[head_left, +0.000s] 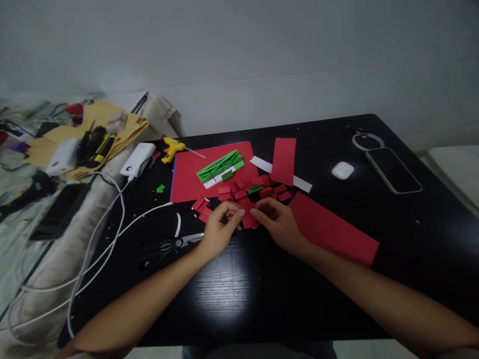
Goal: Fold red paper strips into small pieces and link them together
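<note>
Between my two hands is a small piece of red paper (248, 217), gripped at its left edge by my left hand (223, 222) and at its right edge by my right hand (276, 219). Thumbs lie on top of it; the fingers underneath are partly hidden. Just beyond lies a pile of small folded red paper pieces (239, 194), with a green folded piece (255, 189) among them. A row of folded green paper strips (220, 166) rests on a large red sheet (185, 182) behind the pile.
Black-handled scissors (179, 243) lie left of my left hand. A yellow glue gun (172, 148) and a white power bank (137, 159) with a cable stand at the back left. Red paper strips (333, 229), a white case (343, 170) and a phone (393, 170) are to the right.
</note>
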### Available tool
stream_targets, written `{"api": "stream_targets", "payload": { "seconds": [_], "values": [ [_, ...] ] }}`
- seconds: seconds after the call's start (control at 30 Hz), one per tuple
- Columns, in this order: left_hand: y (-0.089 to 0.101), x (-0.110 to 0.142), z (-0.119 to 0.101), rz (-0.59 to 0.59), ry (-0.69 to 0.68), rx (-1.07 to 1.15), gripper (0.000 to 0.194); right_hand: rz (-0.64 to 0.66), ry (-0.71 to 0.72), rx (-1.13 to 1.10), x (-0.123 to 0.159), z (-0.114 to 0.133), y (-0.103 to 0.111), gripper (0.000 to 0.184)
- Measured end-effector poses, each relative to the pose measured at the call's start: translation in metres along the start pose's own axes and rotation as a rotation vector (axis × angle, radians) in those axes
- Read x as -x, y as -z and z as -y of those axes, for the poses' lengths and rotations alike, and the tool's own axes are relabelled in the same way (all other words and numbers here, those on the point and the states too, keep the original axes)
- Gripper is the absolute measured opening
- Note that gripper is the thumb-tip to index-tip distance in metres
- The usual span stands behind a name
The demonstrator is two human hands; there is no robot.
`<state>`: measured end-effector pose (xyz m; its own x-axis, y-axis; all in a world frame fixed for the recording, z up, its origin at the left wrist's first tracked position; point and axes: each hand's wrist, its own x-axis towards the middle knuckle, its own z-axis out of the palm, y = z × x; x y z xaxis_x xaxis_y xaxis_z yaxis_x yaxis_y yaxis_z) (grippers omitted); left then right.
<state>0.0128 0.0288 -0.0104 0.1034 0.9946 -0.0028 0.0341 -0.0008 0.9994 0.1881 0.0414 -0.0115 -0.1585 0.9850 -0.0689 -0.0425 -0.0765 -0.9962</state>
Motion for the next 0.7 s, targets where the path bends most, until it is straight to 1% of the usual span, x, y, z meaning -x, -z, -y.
{"api": "stream_targets", "payload": {
  "seconds": [0.1,0.27,0.4,0.53,0.7],
  "values": [
    [-0.0001,0.0002,0.0021,0.002,0.01,0.022,0.025,0.007,-0.011,-0.026,0.0001,-0.0016,-0.0005,0.027],
    [-0.0004,0.0,0.0054,-0.008,0.036,0.058,0.023,-0.008,0.012,-0.014,-0.001,-0.0023,-0.0005,0.025],
    [-0.0016,-0.0006,0.0069,-0.007,0.017,0.108,0.027,-0.004,-0.003,-0.007,-0.0016,-0.0046,-0.0001,0.025],
    [-0.0015,-0.0006,0.0072,-0.002,0.007,0.099,0.027,-0.013,0.004,-0.007,-0.0017,-0.0054,-0.0005,0.024],
    [0.0,-0.0001,0.0077,0.004,0.014,0.051,0.022,-0.028,0.016,-0.012,-0.0023,-0.0045,-0.0003,0.023]
  ]
}}
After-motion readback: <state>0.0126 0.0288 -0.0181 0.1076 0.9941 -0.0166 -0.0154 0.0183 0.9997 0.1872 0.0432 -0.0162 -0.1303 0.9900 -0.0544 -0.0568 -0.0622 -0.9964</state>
